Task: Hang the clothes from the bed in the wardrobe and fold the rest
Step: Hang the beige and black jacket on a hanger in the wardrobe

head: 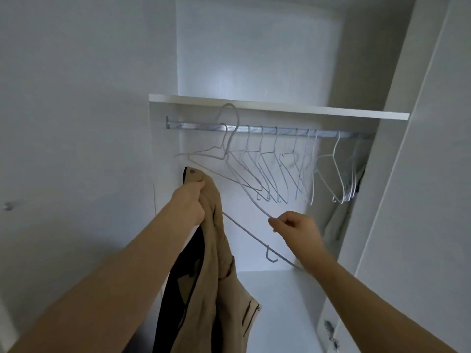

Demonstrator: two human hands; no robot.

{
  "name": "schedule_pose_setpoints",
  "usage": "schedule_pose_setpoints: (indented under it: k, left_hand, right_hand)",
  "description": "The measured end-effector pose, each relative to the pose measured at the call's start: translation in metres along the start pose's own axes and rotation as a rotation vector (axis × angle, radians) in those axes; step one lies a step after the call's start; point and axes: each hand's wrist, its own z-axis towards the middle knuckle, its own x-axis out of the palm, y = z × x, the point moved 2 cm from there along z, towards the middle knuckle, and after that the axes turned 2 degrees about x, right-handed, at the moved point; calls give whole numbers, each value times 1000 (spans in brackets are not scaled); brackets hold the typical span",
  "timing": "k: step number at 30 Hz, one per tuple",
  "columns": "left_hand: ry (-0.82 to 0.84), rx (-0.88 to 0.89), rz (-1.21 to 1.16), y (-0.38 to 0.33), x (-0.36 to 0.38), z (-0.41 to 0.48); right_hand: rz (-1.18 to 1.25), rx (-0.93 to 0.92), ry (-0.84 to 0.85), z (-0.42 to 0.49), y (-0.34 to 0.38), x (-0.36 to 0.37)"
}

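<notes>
A person stands at an open white wardrobe (pixel 382 174), both bare arms reaching up towards its hanging space. The left grip (pixel 190 202) is closed tight around a bunched fold near the top of a beige jacket (pixel 216 263), fingers and thumb curled into the cloth just below a round button. The garment hangs from that hand at the left side of the opening, its dark lining showing along the left edge and a zipped pocket low on the right. The right grip (pixel 295 225) pinches the lower end of one sloping shoulder of a white wire hanger (pixel 254 235) between thumb and fingertips, the other fingers curled in. That hanger is tilted, its hook raised above the metal rail (pixel 280 131) and just under the front edge of the white shelf (pixel 280 108); its bottom bar slants down to the right, passing behind the jacket at one end and under the right wrist at the other. The jacket and the hanger are side by side, and the jacket is not on the hanger. A row of empty hangers (pixel 270 169) of the same white wire hangs from the rail, spread from its middle to its right end, where several crowd together beside something dark that is too hidden to identify. The left door (pixel 76 123) fills the left of the view, a small knob (pixel 9 206) at its edge, and a metal hinge (pixel 331 335) sits low on the right.
</notes>
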Motion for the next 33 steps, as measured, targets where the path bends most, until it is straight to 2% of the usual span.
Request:
schedule_pose_setpoints:
  k: [11, 16, 18, 20, 24, 26, 29, 33]
  left_hand:
    - [95, 28, 69, 39, 41, -92]
    - [109, 7, -150, 56, 53, -147]
    - [104, 22, -83, 62, 52, -159]
    - [98, -43, -88, 66, 51, -178]
    - [44, -53, -96, 78, 49, -194]
    - [43, -33, -40, 84, 55, -198]
    - [85, -13, 72, 94, 73, -205]
    - [205, -53, 198, 102, 93, -209]
  right_hand:
    - [-235, -17, -16, -83, -28, -86]
    - [-433, 5, 133, -122, -50, -128]
    - [-527, -2, 197, -133, -56, -135]
    - [-604, 7, 223, -143, -63, -145]
    - [-668, 101, 258, -156, -72, -159]
    - [-567, 121, 273, -159, -66, -157]
    - [-233, 136, 287, -158, -37, -144]
    - [208, 76, 135, -151, -2, -137]
